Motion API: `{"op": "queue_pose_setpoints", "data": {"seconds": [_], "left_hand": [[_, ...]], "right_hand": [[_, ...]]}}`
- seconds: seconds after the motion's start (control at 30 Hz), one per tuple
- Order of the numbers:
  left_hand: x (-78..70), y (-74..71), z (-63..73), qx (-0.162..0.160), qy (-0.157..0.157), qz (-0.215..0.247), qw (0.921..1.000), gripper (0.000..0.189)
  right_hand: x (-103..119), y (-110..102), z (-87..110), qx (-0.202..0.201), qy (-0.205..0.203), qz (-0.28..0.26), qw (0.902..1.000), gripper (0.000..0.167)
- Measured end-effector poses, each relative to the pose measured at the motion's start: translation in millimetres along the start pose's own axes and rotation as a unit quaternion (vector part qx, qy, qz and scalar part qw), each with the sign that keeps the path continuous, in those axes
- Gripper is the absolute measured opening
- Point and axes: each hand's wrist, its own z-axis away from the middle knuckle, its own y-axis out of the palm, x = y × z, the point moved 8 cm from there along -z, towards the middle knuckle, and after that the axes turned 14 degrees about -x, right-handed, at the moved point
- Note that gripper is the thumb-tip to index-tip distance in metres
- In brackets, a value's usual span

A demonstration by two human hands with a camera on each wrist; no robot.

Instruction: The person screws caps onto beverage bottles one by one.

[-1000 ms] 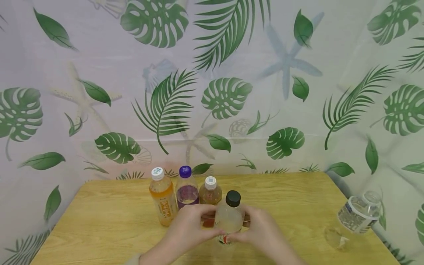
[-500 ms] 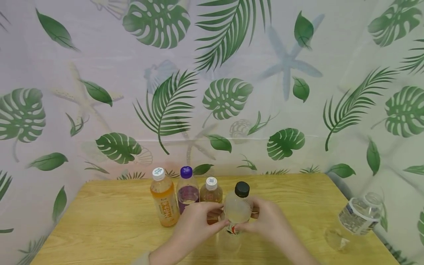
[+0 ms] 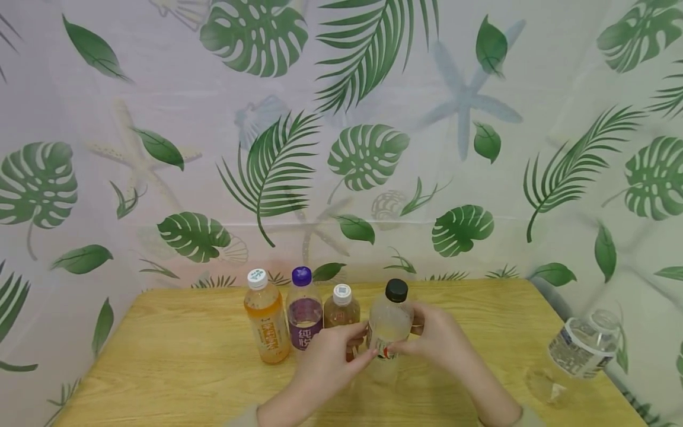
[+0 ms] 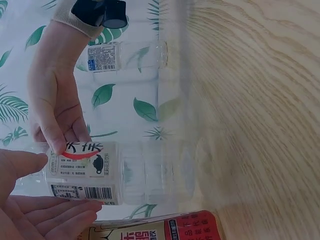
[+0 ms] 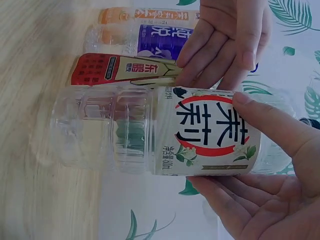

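A clear bottle (image 3: 392,317) with a black cap and a white label marked with a red ring stands upright over the table. My right hand (image 3: 440,338) grips it from the right; in the right wrist view its thumb lies on the label and its fingers pass behind. My left hand (image 3: 333,356) is at the bottle's left side, thumb tip and fingertips right at the label's edge, fingers (image 4: 65,217) extended. In the left wrist view, the bottle's base (image 4: 182,172) is at the wooden surface. A white-capped bottle with a red-and-cream label (image 5: 125,70) stands close to its left.
Left of these are a purple-capped bottle (image 3: 304,311) and an orange drink bottle (image 3: 267,332) with a white cap, in a row. An uncapped clear bottle (image 3: 581,350) stands at the table's right side. A leaf-patterned sheet (image 3: 341,148) hangs behind the wooden table (image 3: 176,367).
Both hands and the black-capped bottle have moved right and farther back, away from in front of the white-capped bottle. The other bottles have stayed in place.
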Motion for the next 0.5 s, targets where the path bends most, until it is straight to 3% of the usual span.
{"op": "queue_pose_setpoints", "data": {"seconds": [0.5], "left_hand": [[7.3, 10.2, -6.1, 0.014, -0.033, -0.021, 0.9991, 0.051]], "right_hand": [[-15, 12, -15.3, 0.014, 0.011, -0.012, 0.9998, 0.061]]}}
